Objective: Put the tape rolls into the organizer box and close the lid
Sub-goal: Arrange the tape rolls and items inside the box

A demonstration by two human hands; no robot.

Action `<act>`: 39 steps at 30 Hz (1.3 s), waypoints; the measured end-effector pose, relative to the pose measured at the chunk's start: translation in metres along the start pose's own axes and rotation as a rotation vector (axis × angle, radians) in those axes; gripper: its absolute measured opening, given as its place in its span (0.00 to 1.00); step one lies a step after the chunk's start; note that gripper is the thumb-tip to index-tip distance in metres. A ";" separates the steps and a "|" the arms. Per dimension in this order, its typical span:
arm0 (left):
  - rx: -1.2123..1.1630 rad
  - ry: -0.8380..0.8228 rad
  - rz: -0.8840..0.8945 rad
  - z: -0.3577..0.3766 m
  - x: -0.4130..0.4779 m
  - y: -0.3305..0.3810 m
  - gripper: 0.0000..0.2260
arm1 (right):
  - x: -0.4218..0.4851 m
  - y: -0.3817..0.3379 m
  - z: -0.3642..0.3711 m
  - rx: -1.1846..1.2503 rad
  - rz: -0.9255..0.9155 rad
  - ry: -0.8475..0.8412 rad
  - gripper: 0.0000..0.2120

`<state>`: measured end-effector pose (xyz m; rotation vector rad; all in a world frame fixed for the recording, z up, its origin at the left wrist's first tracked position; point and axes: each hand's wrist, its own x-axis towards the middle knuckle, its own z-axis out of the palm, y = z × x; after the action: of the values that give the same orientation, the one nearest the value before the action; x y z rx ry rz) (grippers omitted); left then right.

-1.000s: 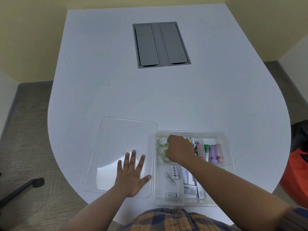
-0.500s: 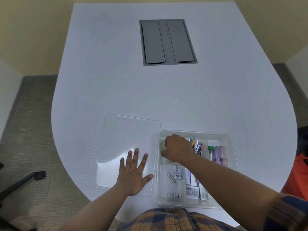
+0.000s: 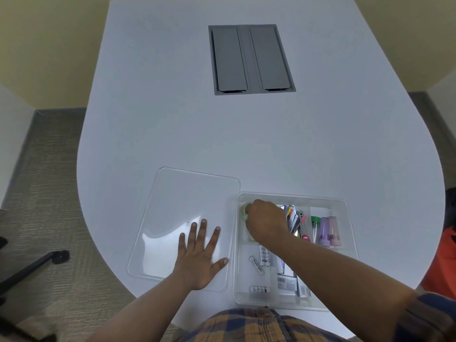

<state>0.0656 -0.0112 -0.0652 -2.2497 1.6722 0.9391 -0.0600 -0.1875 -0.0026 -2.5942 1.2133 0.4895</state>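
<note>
1. The right hand (image 3: 266,222) reaches into the top left part of the organizer box (image 3: 345,206), fingers curled around a tape roll (image 3: 244,210).
2. The left hand (image 3: 199,255) lies flat and wide open on the lid (image 3: 187,193), lower left.
3. The lid is still off, so closing is left.

both forearms are bare to above the elbow. a blue, dark and orange plaid cloth sleeve (image 3: 429,319) is pushed up the right arm, and the same yellow-and-navy plaid fabric (image 3: 249,325) covers the torso below.
</note>
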 end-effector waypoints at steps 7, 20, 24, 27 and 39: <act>-0.001 0.007 0.002 0.000 0.000 0.001 0.35 | 0.000 0.011 0.009 0.012 -0.006 0.027 0.09; -0.003 0.013 0.003 0.002 0.001 0.000 0.35 | 0.000 0.014 0.005 0.120 -0.020 -0.002 0.23; -0.009 0.019 0.008 0.003 0.001 -0.001 0.35 | -0.002 0.016 0.001 0.169 -0.018 0.014 0.23; -0.018 0.023 0.013 0.003 0.002 -0.001 0.35 | -0.001 0.021 -0.008 0.178 0.048 0.045 0.24; -0.016 0.030 0.006 0.005 0.002 -0.001 0.35 | -0.012 0.021 -0.013 -0.148 0.014 -0.146 0.17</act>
<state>0.0649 -0.0101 -0.0706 -2.2811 1.6911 0.9274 -0.0807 -0.1970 0.0127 -2.6170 1.1889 0.7848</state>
